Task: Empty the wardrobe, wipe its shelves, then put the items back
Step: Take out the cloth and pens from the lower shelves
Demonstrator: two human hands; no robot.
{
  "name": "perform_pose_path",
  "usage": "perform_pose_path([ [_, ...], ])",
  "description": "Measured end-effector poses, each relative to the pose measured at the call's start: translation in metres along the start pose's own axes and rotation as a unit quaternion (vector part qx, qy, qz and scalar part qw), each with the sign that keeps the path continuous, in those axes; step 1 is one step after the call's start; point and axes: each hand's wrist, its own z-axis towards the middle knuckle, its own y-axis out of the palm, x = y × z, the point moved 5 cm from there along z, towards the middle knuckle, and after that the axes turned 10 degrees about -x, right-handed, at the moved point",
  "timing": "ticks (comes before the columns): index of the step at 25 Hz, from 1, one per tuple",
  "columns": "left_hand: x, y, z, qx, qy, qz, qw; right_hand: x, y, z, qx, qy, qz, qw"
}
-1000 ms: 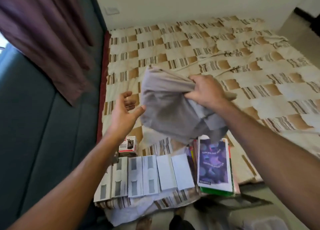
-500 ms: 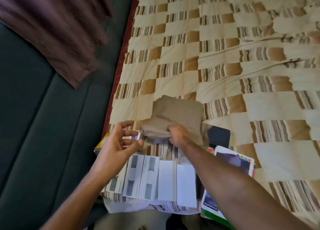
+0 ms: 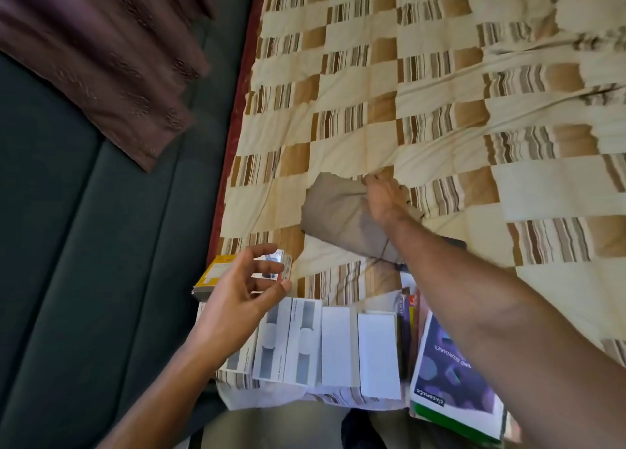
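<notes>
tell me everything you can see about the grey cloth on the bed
The cloth is plain grey-beige fabric, soft and matte, bunched into a loose folded bundle with a creased upper edge. It lies on the checked bedspread, just beyond the row of white boxes. The right hand grips its right end, and that forearm crosses over its lower right part. The left hand is apart from it.

Maroon curtain hanging at my upper left, dark green padded wall below it, checked bedspread spread ahead of me, red mattress edge alongside.
</notes>
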Motion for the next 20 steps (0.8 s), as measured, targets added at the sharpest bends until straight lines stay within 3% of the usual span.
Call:
perform_pose_path([
  [5,0.012,0.016,-0.009,-0.059,0.035,0.021,0.997,0.014,-0.013,-0.102,0.058,-0.021,0.186,0.981],
  [10,0.023,0.052,-0.033,-0.214,0.096,0.046,0.971,0.016,-0.029,-0.268,0.178,0.017,0.338,0.924],
  [14,0.022,0.086,-0.070,-0.345,0.164,0.088,0.920,-0.005,-0.018,-0.412,0.253,0.114,0.385,0.880],
  [20,0.003,0.168,-0.186,-0.557,0.235,0.146,0.783,-0.057,0.058,-0.636,0.359,0.320,0.417,0.771],
])
